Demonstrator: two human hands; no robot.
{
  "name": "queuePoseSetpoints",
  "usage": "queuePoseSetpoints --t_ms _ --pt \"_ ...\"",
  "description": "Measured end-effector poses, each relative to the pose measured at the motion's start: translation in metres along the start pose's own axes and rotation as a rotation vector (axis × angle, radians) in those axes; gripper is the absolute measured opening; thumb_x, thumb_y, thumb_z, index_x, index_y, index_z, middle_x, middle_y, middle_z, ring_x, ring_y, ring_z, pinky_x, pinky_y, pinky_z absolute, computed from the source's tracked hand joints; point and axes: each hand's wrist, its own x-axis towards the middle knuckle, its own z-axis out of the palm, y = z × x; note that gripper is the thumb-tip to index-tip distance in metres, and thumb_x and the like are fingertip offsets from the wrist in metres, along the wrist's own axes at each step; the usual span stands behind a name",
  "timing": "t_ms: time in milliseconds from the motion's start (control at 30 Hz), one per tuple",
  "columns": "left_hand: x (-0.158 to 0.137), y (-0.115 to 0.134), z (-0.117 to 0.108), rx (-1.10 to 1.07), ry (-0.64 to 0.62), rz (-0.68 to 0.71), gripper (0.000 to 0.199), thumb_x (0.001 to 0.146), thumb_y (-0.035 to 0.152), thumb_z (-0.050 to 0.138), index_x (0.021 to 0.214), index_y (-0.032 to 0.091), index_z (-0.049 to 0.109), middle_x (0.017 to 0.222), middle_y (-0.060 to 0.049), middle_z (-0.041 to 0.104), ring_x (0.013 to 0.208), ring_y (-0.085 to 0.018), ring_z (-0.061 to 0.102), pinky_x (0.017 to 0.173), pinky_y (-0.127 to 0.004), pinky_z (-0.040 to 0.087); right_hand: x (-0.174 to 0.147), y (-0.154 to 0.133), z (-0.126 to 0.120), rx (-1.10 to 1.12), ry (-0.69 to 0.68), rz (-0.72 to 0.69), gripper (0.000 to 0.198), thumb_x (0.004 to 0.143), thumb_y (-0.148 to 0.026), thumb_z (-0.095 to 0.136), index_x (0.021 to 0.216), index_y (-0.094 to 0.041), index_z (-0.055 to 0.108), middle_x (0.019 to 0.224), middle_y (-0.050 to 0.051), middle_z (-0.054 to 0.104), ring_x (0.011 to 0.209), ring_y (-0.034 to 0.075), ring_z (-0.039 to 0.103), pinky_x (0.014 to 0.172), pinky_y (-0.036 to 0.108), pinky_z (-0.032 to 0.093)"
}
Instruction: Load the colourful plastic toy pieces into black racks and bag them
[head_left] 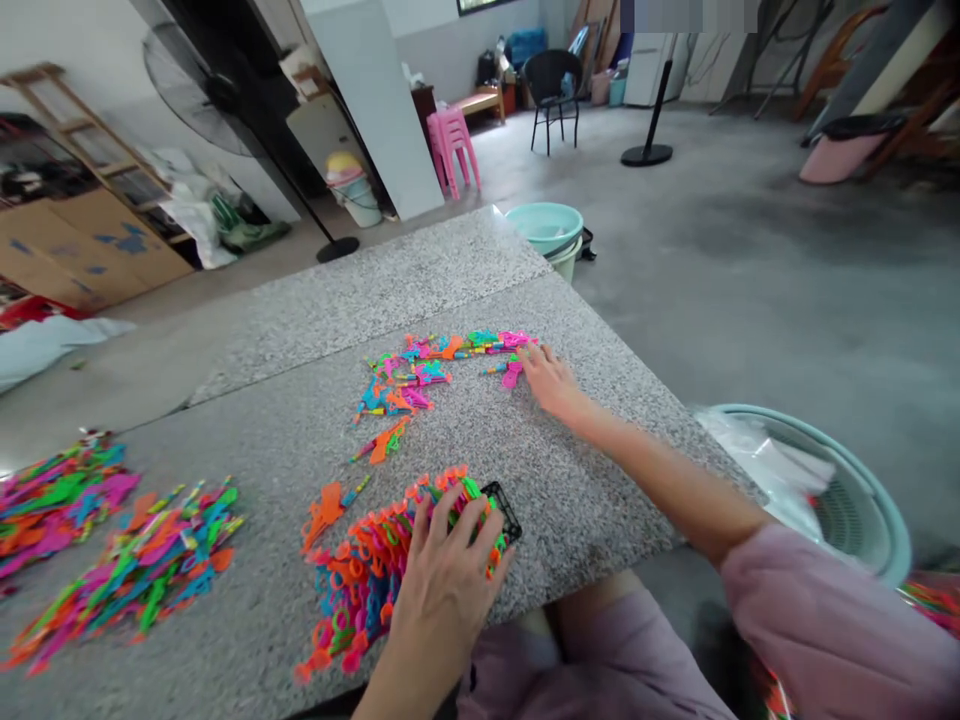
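- Head view: a grey speckled stone counter [255, 420] fills the middle, a seam crossing its far part; the concrete floor [750, 230] stretches away to the right.
- Around the room stand a pedestal fan [217, 92], stacked pink stools [450, 140] and a black chair [553, 75]; a turquoise basin [544, 225] is beside the counter's far corner, and a round basket [892, 520] holding clear plastic sits at its right edge.
- The left hand [450, 540] lies palm down at the near edge, fingers spread and slightly bent, thumb out to the right; whether it grips anything I cannot tell.
- The right hand [551, 380] is stretched forward across the counter, fingers extended; its tips are blurred, so I cannot tell if they pinch anything.
- Under the left hand is a tightly packed row of colourful plastic toys [360, 580], with a black lattice piece [502, 515] at its right end.
- Just left of the right hand's fingertips is a pink-ended toy [511, 375]; a curved line of loose toys [454, 347] runs leftward from there.
- Two heaps of similar pieces [142, 570] lie well apart from both hands, at the left.
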Motion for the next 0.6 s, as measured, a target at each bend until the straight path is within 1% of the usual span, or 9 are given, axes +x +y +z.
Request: queuePoseSetpoints --t_ms 67,200,267,300,333,400,467,533,600 --pt "0.0 -0.002 -0.001 0.009 0.014 0.022 0.019 0.088 0.029 0.061 0.106 0.024 0.064 0.111 -0.002 0.068 0.118 -0.03 0.05 0.104 -0.05 0.037 0.005 0.004 0.004 -0.112 -0.057 -0.021 0.042 0.091 -0.003 0.035 0.128 -0.007 0.054 0.128 0.023 0.056 0.116 0.031 0.052 0.092 0.042 0.044" --pt "0.002 -0.001 -0.004 -0.004 0.003 0.023 0.017 0.09 0.029 0.058 0.105 0.024 0.063 0.112 -0.002 0.068 0.118 -0.029 0.049 0.105 -0.05 0.035 -0.026 -0.004 0.008 -0.173 -0.201 -0.1 0.027 0.096 -0.015 0.04 0.103 -0.01 0.066 0.103 0.02 0.065 0.098 0.029 0.061 0.083 0.038 0.046" --pt "0.002 0.0 -0.006 -0.01 -0.007 0.015 0.019 0.09 0.029 0.058 0.107 0.024 0.063 0.112 -0.002 0.068 0.118 -0.03 0.048 0.106 -0.051 0.035 -0.029 -0.005 0.002 -0.162 -0.23 -0.138 0.026 0.098 -0.018 0.041 0.1 -0.011 0.066 0.094 0.017 0.066 0.091 0.026 0.062 0.077 0.034 0.045" --pt "0.003 0.0 -0.006 -0.012 -0.011 0.014 0.019 0.09 0.03 0.058 0.107 0.023 0.063 0.113 -0.002 0.068 0.119 -0.03 0.048 0.106 -0.051 0.035 -0.024 -0.004 -0.001 -0.148 -0.22 -0.181 0.026 0.098 -0.016 0.04 0.102 -0.01 0.065 0.094 0.017 0.066 0.089 0.024 0.062 0.075 0.032 0.044" --pt "0.003 0.0 -0.007 -0.015 -0.016 0.011 0.02 0.09 0.03 0.058 0.108 0.023 0.063 0.114 -0.002 0.067 0.119 -0.03 0.048 0.106 -0.051 0.035 -0.015 -0.002 -0.003 -0.131 -0.195 -0.234 0.026 0.099 -0.012 0.039 0.105 -0.009 0.063 0.099 0.017 0.065 0.091 0.023 0.061 0.074 0.031 0.042" --pt "0.002 -0.001 -0.007 -0.02 -0.024 0.008 0.021 0.091 0.032 0.057 0.109 0.024 0.063 0.114 -0.001 0.067 0.119 -0.03 0.048 0.105 -0.051 0.036 0.01 0.004 -0.005 -0.089 -0.152 -0.363 0.027 0.098 -0.006 0.037 0.112 -0.01 0.061 0.116 0.016 0.06 0.095 0.018 0.058 0.074 0.028 0.039" --pt "0.001 -0.002 -0.007 -0.03 -0.029 0.001 0.021 0.091 0.033 0.057 0.11 0.024 0.063 0.114 -0.001 0.067 0.12 -0.03 0.047 0.106 -0.051 0.036 0.034 0.009 -0.003 -0.042 -0.185 -0.474 0.021 0.097 -0.006 0.046 0.106 -0.014 0.063 0.122 0.01 0.058 0.095 0.013 0.056 0.073 0.024 0.036" --pt "0.001 -0.002 -0.007 -0.044 -0.038 -0.007 0.022 0.091 0.034 0.057 0.11 0.025 0.063 0.115 -0.001 0.067 0.121 -0.03 0.046 0.107 -0.051 0.036 0.048 0.017 0.0 0.002 -0.234 -0.532 0.012 0.092 -0.007 0.056 0.091 -0.014 0.065 0.113 0.006 0.062 0.091 0.011 0.054 0.072 0.022 0.035" --pt "0.0 0.0 -0.007 -0.067 -0.052 -0.02 0.023 0.091 0.033 0.057 0.111 0.025 0.063 0.116 -0.001 0.067 0.123 -0.03 0.045 0.108 -0.052 0.034 0.047 0.029 0.001 0.044 -0.255 -0.539 0.014 0.089 -0.002 0.058 0.083 -0.012 0.065 0.1 0.005 0.065 0.086 0.01 0.052 0.073 0.022 0.035"
